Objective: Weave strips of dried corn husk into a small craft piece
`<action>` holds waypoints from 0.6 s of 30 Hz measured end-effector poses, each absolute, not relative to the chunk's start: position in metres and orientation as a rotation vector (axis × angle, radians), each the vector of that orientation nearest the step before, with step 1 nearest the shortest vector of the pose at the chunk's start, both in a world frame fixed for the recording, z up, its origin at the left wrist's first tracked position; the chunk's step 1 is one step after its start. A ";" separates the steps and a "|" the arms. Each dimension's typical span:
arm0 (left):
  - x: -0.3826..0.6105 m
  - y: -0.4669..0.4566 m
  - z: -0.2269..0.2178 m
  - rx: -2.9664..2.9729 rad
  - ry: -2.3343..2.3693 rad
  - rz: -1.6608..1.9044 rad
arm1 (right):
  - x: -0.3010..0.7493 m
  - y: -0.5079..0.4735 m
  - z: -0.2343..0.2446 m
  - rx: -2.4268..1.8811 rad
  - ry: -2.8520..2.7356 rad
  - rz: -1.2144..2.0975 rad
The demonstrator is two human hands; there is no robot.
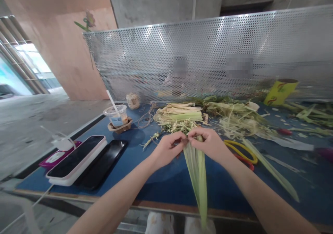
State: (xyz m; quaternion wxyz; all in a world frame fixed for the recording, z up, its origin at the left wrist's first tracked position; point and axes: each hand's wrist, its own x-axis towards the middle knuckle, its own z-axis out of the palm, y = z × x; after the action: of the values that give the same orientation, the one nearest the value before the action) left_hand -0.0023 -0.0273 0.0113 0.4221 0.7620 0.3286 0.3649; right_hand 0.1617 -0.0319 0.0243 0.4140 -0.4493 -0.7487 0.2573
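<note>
My left hand (168, 149) and my right hand (208, 144) meet over the blue table (161, 182), both pinched on the top end of a bundle of long pale green leaf strips (198, 175). The strips hang down from my fingers past the table's near edge. Just beyond my fingers lies a heap of trimmed leaf ends (182, 126) and a stack of cut leaf pieces (180, 114).
Red and yellow scissors (243, 153) lie right of my right hand. Loose leaves and scraps (241, 119) cover the far right. On the left lie two phones (78, 157), a plastic cup with a straw (117, 115) and twine (145, 118). A perforated metal screen (208, 53) closes the back.
</note>
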 end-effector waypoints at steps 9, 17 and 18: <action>-0.005 -0.029 0.012 1.947 0.901 1.070 | 0.165 -0.029 0.026 -1.139 -1.778 0.603; -0.003 -0.024 0.013 1.882 0.986 1.085 | 0.168 -0.028 0.028 -1.172 -1.777 0.589; -0.004 -0.023 0.013 1.872 1.009 1.113 | 0.168 -0.028 0.028 -1.180 -1.790 0.616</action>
State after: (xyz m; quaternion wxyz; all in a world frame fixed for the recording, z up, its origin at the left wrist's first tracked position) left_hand -0.0036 -0.0233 0.0126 0.3621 0.7271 0.3917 0.4323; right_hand 0.1684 -0.0281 0.0282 0.4401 -0.4750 -0.7206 0.2480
